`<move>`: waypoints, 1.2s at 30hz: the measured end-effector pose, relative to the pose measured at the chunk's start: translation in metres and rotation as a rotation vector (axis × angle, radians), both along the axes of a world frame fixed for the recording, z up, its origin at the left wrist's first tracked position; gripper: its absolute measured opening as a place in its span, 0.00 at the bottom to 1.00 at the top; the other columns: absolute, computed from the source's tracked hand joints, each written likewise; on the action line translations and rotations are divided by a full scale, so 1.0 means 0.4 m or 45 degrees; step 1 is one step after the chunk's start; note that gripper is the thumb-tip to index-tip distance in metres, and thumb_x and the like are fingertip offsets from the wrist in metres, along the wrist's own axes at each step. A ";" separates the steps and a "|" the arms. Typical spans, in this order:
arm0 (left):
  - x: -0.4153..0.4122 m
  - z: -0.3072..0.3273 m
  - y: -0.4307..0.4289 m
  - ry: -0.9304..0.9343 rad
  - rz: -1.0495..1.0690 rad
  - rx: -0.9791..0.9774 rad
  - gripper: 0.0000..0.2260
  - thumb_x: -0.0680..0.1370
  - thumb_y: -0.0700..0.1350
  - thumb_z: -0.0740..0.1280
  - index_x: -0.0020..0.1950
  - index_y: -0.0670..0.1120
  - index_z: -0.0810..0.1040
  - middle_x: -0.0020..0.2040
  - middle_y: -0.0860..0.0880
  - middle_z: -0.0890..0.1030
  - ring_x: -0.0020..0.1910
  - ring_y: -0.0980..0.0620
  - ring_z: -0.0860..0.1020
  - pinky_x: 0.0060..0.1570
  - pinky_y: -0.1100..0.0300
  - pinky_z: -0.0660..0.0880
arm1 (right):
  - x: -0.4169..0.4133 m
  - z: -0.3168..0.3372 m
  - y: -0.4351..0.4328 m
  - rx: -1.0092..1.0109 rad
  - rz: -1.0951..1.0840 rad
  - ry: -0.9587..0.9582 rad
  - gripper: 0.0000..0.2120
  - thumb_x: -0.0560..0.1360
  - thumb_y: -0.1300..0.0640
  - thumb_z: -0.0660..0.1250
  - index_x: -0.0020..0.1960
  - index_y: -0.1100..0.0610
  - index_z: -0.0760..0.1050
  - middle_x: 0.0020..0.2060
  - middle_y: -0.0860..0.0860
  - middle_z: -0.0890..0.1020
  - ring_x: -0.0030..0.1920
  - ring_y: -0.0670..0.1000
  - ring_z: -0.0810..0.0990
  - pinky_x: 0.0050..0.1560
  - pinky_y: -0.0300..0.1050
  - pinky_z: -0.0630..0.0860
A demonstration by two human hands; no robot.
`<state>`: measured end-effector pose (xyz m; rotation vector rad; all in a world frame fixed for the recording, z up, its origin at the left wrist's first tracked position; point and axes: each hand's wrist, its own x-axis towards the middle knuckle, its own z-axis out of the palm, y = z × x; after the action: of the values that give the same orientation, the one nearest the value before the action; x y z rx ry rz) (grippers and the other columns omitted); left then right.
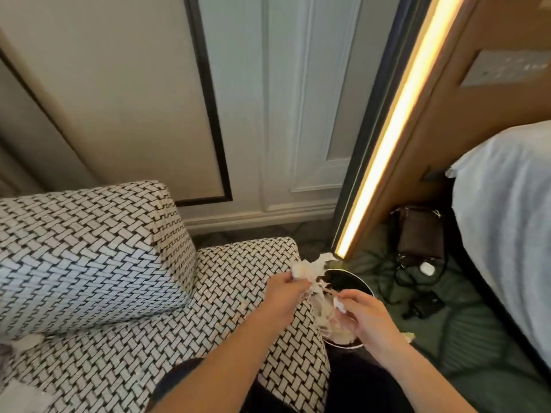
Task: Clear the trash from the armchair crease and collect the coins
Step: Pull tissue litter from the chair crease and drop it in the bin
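The armchair [125,293] has black-and-white woven fabric and fills the lower left. My left hand [283,296] pinches a wad of crumpled white tissue [310,268] over the chair's right arm. My right hand [363,314] grips the shredded lower end of that tissue. Both hands hover above a round black bin [348,281] beside the chair, with pale scraps lying inside it. More white tissue bits [28,342] lie in the seat crease at the far left. No coins are visible.
A bed with white linen [507,228] stands at the right. On the green carpet lie a brown bag [420,234], black cables, a charger [425,304] and a small white case [427,268]. A lit light strip [396,123] runs up the wall panel.
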<state>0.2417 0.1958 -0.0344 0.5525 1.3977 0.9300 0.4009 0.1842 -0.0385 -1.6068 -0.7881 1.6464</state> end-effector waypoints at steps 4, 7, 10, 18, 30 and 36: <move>0.071 -0.062 0.077 -0.064 -0.028 -0.154 0.10 0.74 0.35 0.68 0.51 0.48 0.77 0.48 0.48 0.80 0.46 0.53 0.80 0.36 0.65 0.76 | 0.067 -0.066 0.061 -0.156 -0.215 0.083 0.06 0.77 0.68 0.62 0.46 0.62 0.78 0.47 0.58 0.78 0.44 0.52 0.78 0.40 0.41 0.77; 0.106 -0.097 0.119 -0.138 -0.034 -0.238 0.11 0.74 0.33 0.67 0.54 0.45 0.77 0.46 0.47 0.80 0.44 0.52 0.81 0.31 0.64 0.76 | 0.099 -0.111 0.105 -0.254 -0.329 0.181 0.06 0.76 0.68 0.63 0.47 0.62 0.78 0.45 0.60 0.79 0.44 0.52 0.78 0.41 0.43 0.78; 0.124 -0.110 0.139 -0.097 -0.051 -0.270 0.15 0.74 0.33 0.67 0.58 0.45 0.75 0.45 0.48 0.79 0.43 0.52 0.80 0.28 0.63 0.76 | 0.113 -0.139 0.132 -0.278 -0.343 0.178 0.06 0.76 0.68 0.63 0.49 0.63 0.78 0.47 0.60 0.80 0.47 0.54 0.78 0.41 0.44 0.78; 0.162 -0.100 0.167 -0.068 -0.296 -0.211 0.20 0.74 0.37 0.68 0.65 0.50 0.74 0.65 0.48 0.72 0.60 0.48 0.74 0.56 0.54 0.74 | 0.134 -0.152 0.173 -0.292 -0.134 0.028 0.13 0.78 0.67 0.57 0.59 0.60 0.75 0.58 0.57 0.78 0.61 0.55 0.75 0.66 0.52 0.69; 0.140 -0.019 0.116 0.059 -0.367 -0.053 0.14 0.79 0.42 0.62 0.63 0.53 0.74 0.64 0.48 0.73 0.59 0.52 0.72 0.61 0.51 0.70 | 0.121 -0.053 0.141 -0.177 0.091 -0.006 0.16 0.80 0.61 0.59 0.67 0.60 0.70 0.67 0.55 0.72 0.69 0.54 0.68 0.72 0.51 0.63; 0.079 0.050 0.071 0.125 -0.380 0.042 0.13 0.79 0.42 0.62 0.62 0.51 0.75 0.59 0.49 0.77 0.56 0.53 0.75 0.47 0.60 0.73 | 0.052 0.057 0.119 -0.037 0.078 -0.063 0.14 0.78 0.60 0.64 0.63 0.61 0.73 0.59 0.58 0.78 0.62 0.55 0.75 0.67 0.50 0.70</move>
<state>0.2734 0.2242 -0.0142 0.8163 1.3434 0.6937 0.4217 0.2318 -0.0159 -1.6642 -0.8494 1.6735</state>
